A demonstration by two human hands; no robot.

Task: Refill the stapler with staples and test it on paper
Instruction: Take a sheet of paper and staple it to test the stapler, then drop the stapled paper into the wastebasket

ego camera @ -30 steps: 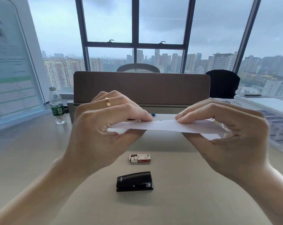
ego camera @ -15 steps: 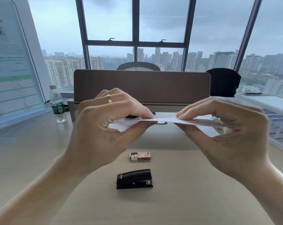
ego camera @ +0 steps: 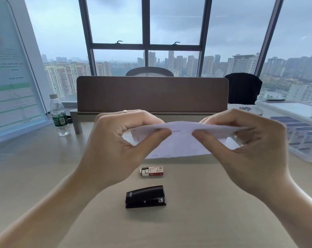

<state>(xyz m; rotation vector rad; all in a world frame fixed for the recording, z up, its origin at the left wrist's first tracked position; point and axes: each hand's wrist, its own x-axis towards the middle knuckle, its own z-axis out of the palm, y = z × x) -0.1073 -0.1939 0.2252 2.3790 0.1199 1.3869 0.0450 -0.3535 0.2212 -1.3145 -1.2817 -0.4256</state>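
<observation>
— Stapler (ego camera: 145, 196) lies closed on the desk (ego camera: 44, 176), at six o'clock from the staple box (ego camera: 152, 171), just apart from it.
— And the hands?
— Both up at twelve o'clock: left hand (ego camera: 119, 145) and right hand (ego camera: 250, 149) each pinch the paper (ego camera: 180, 142) between thumb and curled fingers. A short dark mark shows between the thumbs.

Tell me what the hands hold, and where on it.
The paper, pinched along its top edge: left hand left of the middle, right hand right of it.
</observation>
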